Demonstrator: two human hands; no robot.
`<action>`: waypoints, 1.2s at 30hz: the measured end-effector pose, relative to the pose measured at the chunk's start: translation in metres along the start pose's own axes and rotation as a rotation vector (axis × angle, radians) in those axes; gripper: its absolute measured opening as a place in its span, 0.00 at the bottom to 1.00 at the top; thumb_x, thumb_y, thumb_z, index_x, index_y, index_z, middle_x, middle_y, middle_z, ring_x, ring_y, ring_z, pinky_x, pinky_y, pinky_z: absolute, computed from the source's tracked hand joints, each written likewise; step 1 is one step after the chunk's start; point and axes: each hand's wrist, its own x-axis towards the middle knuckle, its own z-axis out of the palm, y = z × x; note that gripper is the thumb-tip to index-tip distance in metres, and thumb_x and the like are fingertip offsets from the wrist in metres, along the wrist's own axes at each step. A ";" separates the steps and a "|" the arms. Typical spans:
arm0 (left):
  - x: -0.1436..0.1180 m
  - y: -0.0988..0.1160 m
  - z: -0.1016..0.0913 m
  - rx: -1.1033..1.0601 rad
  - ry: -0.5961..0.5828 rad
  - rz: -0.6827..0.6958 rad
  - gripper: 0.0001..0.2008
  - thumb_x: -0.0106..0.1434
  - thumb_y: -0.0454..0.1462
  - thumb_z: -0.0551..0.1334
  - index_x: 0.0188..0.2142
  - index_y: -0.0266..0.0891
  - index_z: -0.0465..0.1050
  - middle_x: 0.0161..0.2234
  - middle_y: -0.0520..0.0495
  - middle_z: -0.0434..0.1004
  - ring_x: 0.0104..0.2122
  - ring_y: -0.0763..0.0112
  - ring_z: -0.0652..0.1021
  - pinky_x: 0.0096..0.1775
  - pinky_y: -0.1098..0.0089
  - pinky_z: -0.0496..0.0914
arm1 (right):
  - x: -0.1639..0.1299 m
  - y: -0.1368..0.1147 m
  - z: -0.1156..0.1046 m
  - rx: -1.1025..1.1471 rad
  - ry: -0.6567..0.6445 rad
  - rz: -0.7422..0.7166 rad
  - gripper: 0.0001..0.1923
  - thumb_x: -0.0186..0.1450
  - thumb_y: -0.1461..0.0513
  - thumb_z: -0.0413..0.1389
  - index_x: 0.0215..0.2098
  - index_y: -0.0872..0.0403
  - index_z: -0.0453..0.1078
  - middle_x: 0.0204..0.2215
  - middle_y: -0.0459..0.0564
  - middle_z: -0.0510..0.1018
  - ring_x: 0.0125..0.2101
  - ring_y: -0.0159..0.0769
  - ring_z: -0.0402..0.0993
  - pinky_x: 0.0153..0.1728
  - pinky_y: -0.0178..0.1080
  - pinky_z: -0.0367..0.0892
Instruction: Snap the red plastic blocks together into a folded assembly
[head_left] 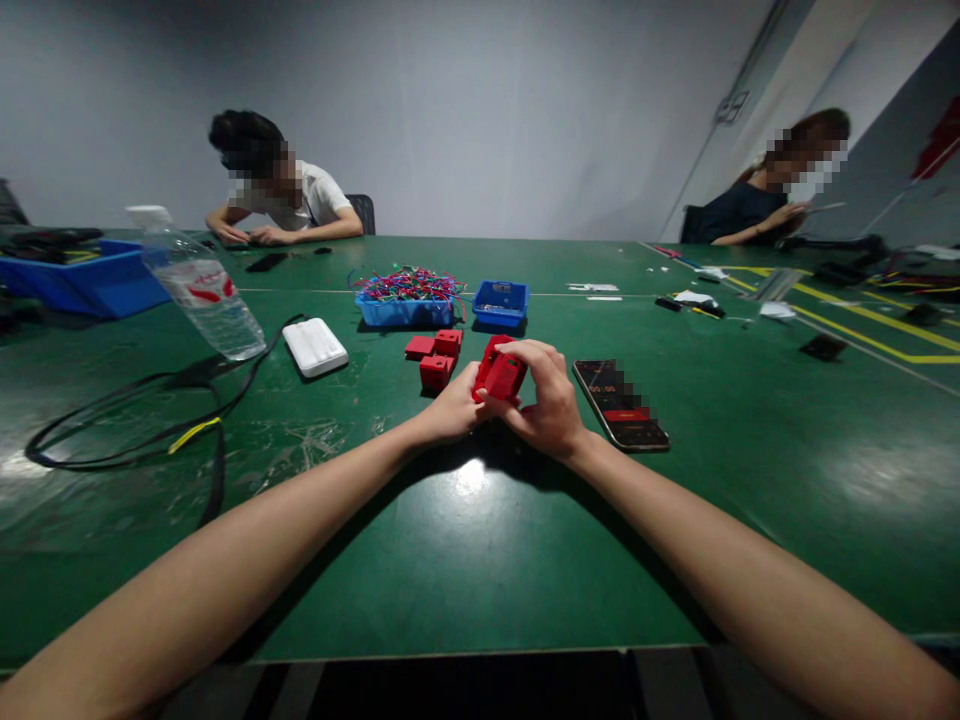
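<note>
Both my hands hold a small red plastic case (501,374) just above the table, in the middle of the head view. My left hand (456,408) grips it from the left and below, its fingers partly hidden behind the case. On the other side, my right hand (551,395) has its fingers curled over the top and its thumb at the lower edge. Left of the case lie several red plastic pieces (435,372), blocky and with small holes. Behind them stand a blue bin of coloured wires (409,315) and a smaller blue bin (500,315) with tiny parts inside.
A phone (622,405) lies right of my hands on the green table (465,560). To the left are a white power bank (315,347), a looped black cable (120,465), a tilted water bottle (199,285) and a large blue bin (112,285). Two people sit across the table.
</note>
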 end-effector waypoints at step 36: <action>-0.007 0.002 -0.004 -0.071 -0.076 -0.051 0.29 0.55 0.49 0.69 0.50 0.38 0.65 0.41 0.45 0.74 0.40 0.66 0.76 0.40 0.69 0.70 | 0.004 0.001 0.002 0.555 -0.168 0.432 0.23 0.65 0.53 0.55 0.57 0.48 0.60 0.51 0.53 0.72 0.45 0.39 0.75 0.45 0.43 0.73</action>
